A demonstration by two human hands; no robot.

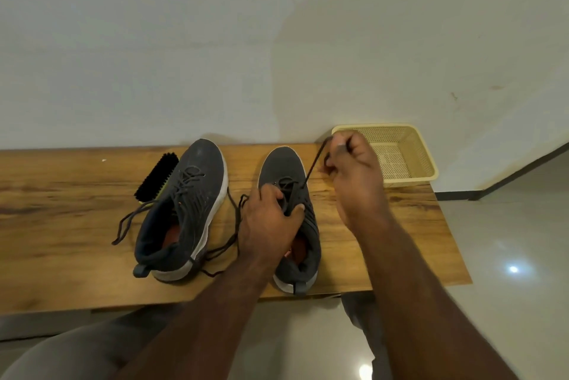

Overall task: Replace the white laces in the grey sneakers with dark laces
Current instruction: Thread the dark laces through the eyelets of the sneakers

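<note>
Views: you had one, a wide-angle camera worn on your head.
Position: it sat above your forearms and lap, at the near long edge of the brown wood-grain table [400,241].
Facing: it looked forward and down across the table toward the plain pale wall [215,41].
Nearness: close enough that your arms filled the lower frame.
Distortion: the table edges bowed and the pale glossy tiled floor [508,241] tilted at the right.
Shared ground: none, with a single view.
</note>
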